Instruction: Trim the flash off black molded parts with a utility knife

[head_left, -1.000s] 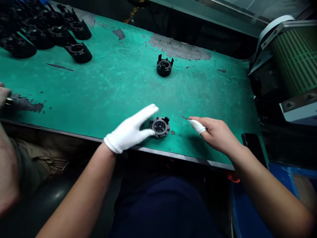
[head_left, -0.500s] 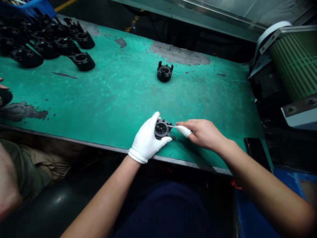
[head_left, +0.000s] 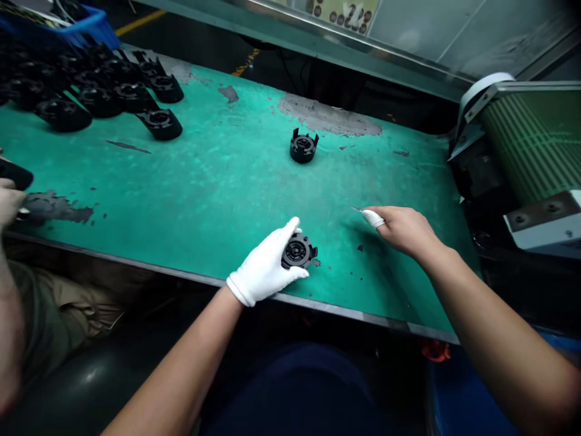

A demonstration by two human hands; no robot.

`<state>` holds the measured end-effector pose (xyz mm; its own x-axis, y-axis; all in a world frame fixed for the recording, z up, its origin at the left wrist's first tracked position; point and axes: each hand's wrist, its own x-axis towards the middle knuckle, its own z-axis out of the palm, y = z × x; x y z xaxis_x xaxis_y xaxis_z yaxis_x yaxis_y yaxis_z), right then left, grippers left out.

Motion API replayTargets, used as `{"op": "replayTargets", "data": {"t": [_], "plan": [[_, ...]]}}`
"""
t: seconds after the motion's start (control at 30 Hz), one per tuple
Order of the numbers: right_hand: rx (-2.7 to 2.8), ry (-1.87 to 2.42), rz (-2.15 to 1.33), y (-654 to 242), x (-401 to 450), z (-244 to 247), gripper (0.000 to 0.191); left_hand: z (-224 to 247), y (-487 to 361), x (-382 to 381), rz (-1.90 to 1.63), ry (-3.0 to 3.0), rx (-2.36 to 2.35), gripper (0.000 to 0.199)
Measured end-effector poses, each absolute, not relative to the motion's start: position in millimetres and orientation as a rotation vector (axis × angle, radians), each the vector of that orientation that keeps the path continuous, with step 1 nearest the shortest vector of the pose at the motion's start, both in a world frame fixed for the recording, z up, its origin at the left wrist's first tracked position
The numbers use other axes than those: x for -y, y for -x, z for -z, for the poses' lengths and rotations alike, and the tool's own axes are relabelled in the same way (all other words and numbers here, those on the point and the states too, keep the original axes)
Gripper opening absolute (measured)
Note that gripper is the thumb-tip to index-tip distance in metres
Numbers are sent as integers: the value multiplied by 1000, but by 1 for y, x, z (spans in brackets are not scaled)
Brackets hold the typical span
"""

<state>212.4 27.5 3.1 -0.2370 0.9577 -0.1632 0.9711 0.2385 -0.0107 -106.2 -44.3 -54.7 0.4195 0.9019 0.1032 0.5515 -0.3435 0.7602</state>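
Observation:
My left hand point(head_left: 267, 264), in a white glove, is wrapped round a round black part point(head_left: 297, 251) near the front edge of the green table point(head_left: 218, 200). To the right, my right hand point(head_left: 399, 224) pinches a thin metal blade point(head_left: 356, 209) above the table, apart from the part; white wrapping covers its thumb. The blade's tip points left. Beyond both hands, a second round black part point(head_left: 304, 148) with upright prongs stands on the table.
Several black cylindrical parts point(head_left: 161, 124) stand at the back left beside a blue basket point(head_left: 93, 29). Another person's hand point(head_left: 9, 203) is at the left edge, by a black part. At the right is a ribbed green conveyor point(head_left: 540, 130).
My right hand has moved right, taking the blade away from the black part. My left hand still holds that part. The camera view has shifted slightly.

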Motion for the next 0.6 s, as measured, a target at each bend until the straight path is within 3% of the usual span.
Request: {"op": "replayTargets", "data": {"t": [0.07,0.13,0.23,0.33,0.47,0.6], "plan": [[-2532,-1900,301,-213,-20,-2,38,45,125,36,-514,-2009,-1045,103],[-2648,-1849,468,-206,-7,2,37,39,144,29,-488,-1928,-1016,84],[-2682,-1759,618,-194,11,9,36,42,162,32,-868,-1690,-1202,67],[-2706,-1686,673,-179,21,10,39,51,161,49,-1157,-1545,-1268,79],[-2773,-1517,650,-144,29,-2,39,59,140,68,-1011,-1655,-1431,115],[-2731,-1426,505,-106,32,-9,43,64,124,68,-951,-1769,-1596,105]]}}
